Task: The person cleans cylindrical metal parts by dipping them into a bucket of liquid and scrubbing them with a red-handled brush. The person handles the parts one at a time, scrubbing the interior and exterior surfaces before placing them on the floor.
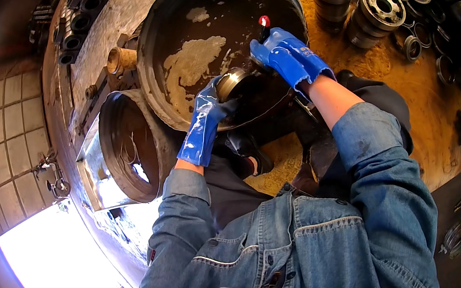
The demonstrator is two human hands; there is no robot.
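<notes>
Both my hands wear blue rubber gloves. My left hand (206, 117) grips a round brass-coloured metal ring part (230, 82), like a bearing, at the lower edge of a wide black basin (170, 12) of dark liquid with pale foam patches. My right hand (289, 56) is closed on a small tool with a red tip (264, 23), held just above and to the right of the ring. What lies under my right palm is hidden.
A smaller dark bucket (126, 148) stands left of my knees. Stacks of bearings and rings (369, 8) lie at the back right on sawdust-covered ground (400, 75). Rows of black cylindrical parts (83, 3) line the left. A tiled floor (7, 131) lies at the far left.
</notes>
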